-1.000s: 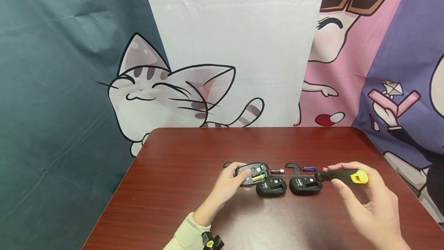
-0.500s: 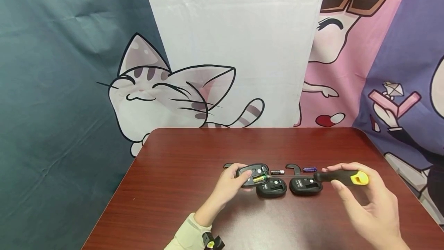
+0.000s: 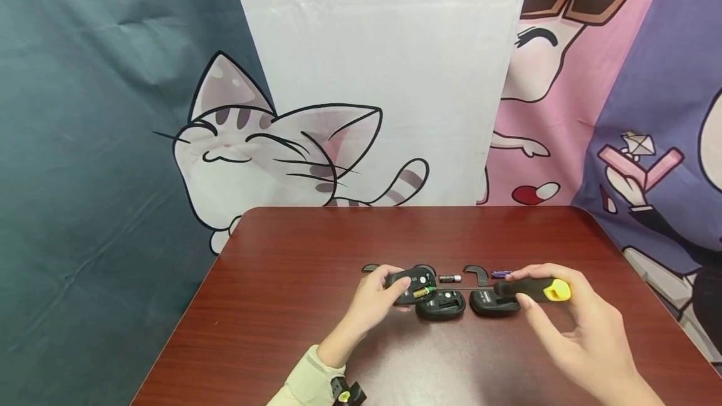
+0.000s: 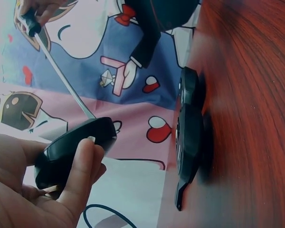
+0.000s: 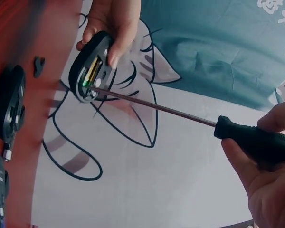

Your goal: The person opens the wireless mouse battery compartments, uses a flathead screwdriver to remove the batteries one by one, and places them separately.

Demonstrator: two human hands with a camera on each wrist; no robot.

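My left hand (image 3: 366, 309) grips a black computer mouse (image 3: 416, 277) above the table, its underside turned up. The thumb lies across that underside. A gold-and-green battery (image 5: 92, 72) sits in the mouse's open compartment. My right hand (image 3: 589, 337) holds a screwdriver (image 5: 156, 105) by its dark handle with a yellow end. The long shaft points left, and its tip reaches the green end of the battery in the right wrist view. Whether the tip presses under the battery, I cannot tell. In the left wrist view the mouse body hides the tip.
Two more black mice (image 3: 442, 307) (image 3: 492, 303) lie upside down on the reddish-brown table (image 3: 282, 331). Behind them are a dark battery (image 3: 450, 279), a blue battery (image 3: 501, 274) and several black covers (image 3: 476, 270). A printed cloth (image 3: 366, 49) hangs beyond the table.
My right hand and the screwdriver have moved left, bringing the tip to the battery's end. The mouse has tilted slightly in my left hand, and a cover behind it shows now.
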